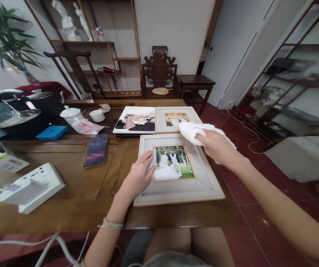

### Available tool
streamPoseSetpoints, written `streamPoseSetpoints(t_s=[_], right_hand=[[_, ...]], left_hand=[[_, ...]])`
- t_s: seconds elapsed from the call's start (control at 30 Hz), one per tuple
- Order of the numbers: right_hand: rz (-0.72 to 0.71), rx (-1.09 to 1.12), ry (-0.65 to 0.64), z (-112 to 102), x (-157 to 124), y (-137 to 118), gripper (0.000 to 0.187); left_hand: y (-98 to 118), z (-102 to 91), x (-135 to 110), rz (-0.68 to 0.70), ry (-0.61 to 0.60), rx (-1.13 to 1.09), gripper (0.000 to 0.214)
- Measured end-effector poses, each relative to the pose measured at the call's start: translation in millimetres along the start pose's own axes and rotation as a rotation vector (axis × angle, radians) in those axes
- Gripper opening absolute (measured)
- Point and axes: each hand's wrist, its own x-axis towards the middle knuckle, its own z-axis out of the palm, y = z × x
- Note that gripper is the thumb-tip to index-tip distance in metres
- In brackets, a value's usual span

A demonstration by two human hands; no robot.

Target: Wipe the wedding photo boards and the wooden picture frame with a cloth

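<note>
A large pale picture frame (176,185) with a wedding photo lies flat on the wooden table (65,215), right in front of me. My left hand (138,174) rests flat on the frame's left border, fingers spread. My right hand (217,146) grips a white cloth (193,131) at the frame's upper right corner. A smaller pale frame (161,120) lies just beyond it, partly under the cloth. To its left lies a photo album (134,120).
On the table's left side stand a white power strip (31,187), a blue box (52,132), a white lidded cup (70,113), a small bowl (96,115) and dark pots (41,102). A carved chair (159,70) and shelves stand behind; red tile floor lies right.
</note>
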Motion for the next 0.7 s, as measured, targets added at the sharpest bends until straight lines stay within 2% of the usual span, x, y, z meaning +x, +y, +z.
streamPoseSetpoints(t_s=[0.07, 0.1, 0.27, 0.43, 0.57, 0.7], right_hand=[[-0.001, 0.003, 0.112, 0, -8, 3, 0.045], [-0.012, 0.013, 0.124, 2, -12, 2, 0.044], [-0.107, 0.138, -0.003, 28, -11, -17, 0.035], [-0.035, 0.09, 0.006, 45, 11, -26, 0.035], [-0.103, 0.071, -0.11, 42, 14, -34, 0.036], [-0.156, 0.153, -0.183, 19, -8, -50, 0.035]], left_hand=[[0, -0.1, 0, -0.004, 0.0, -0.007, 0.04], [0, -0.1, 0, -0.003, 0.001, -0.01, 0.04], [-2, -0.8, 1, 0.024, 0.011, -0.005, 0.04], [0, -3.8, 2, 0.025, -0.029, 0.019, 0.038], [0, -3.1, 3, -0.001, -0.035, 0.016, 0.041], [-2, 1.3, 2, -0.014, -0.001, 0.002, 0.041]])
